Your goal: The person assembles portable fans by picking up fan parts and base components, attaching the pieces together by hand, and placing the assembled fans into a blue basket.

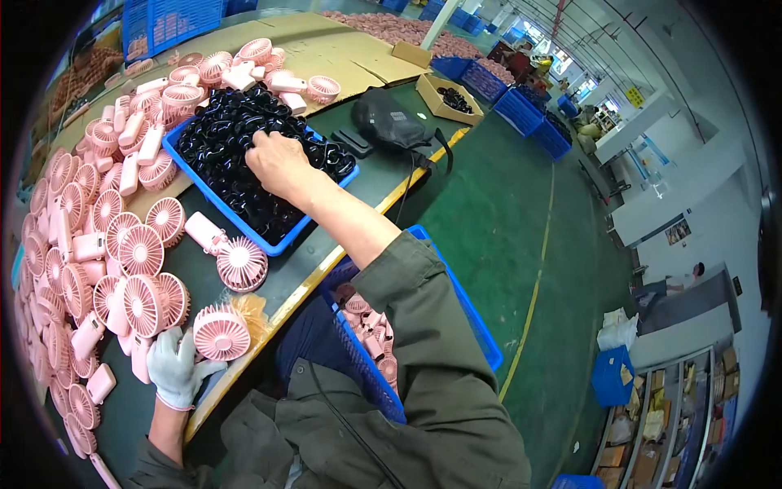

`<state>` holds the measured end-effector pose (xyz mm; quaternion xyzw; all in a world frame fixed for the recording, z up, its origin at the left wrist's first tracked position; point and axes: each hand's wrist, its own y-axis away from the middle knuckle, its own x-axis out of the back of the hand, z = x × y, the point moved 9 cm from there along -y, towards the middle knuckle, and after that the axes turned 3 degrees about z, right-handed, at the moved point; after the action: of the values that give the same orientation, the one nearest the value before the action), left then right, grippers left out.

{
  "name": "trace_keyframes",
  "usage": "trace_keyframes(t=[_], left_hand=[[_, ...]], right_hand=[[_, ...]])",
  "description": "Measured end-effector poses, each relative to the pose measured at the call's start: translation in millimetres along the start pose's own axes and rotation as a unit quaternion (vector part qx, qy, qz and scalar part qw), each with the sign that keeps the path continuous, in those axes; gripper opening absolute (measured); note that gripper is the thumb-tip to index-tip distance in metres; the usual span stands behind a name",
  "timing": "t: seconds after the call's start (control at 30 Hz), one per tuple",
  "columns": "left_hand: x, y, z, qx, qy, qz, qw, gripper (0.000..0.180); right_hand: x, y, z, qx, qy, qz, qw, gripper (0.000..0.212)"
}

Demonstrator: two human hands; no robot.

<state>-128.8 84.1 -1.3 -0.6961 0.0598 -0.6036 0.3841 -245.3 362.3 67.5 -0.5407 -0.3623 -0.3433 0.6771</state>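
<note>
My bare right hand [279,165] reaches into a blue tray [224,213] heaped with glossy black looped pieces [232,143]. Its fingers are bent together at the top of the heap, and whatever is between the fingertips is hidden. My left hand [173,368], in a white glove, rests at the table's near edge, thumb spread from the fingers and nothing visibly gripped. Just beside its fingertips lies a pink handheld fan [221,332], face up. Another pink fan [242,263] lies between that one and the tray, its handle toward the tray.
Many pink fans [141,248] are piled across the table's left and far side. Beyond the tray sit a black bag [389,119] and a cardboard box [444,99] of dark parts. A blue crate [468,318] holding pink parts stands by my lap, below the table's yellow edge.
</note>
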Motion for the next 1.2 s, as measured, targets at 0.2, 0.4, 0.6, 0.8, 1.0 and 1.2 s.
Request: trace_keyframes(t=[0.2,0.4,0.6,0.8,1.0,1.2], left_hand=[[13,0,22,-0.02,0.005,0.008,1.0,0.047],[7,-2,18,0.116,0.064,-0.086,0.987,0.047],[10,-7,19,0.09,0.072,-0.092,0.989,0.044],[5,1,18,0.075,0.074,-0.089,0.99,0.035],[11,4,14,0.088,0.093,-0.03,0.991,0.031],[-30,81,-60,0.377,0.594,0.076,0.707,0.031]], right_hand=[[17,-9,40,-0.136,-0.2,0.066,0.968,0.026],[40,5,52,-0.181,-0.28,0.201,0.921,0.032],[81,51,11,-0.228,-0.494,0.243,0.803,0.025],[53,125,-38,-0.265,-0.669,0.268,0.641,0.03],[58,161,-81,-0.253,-0.746,0.239,0.568,0.036],[78,162,-122,-0.227,-0.787,0.164,0.549,0.033]])
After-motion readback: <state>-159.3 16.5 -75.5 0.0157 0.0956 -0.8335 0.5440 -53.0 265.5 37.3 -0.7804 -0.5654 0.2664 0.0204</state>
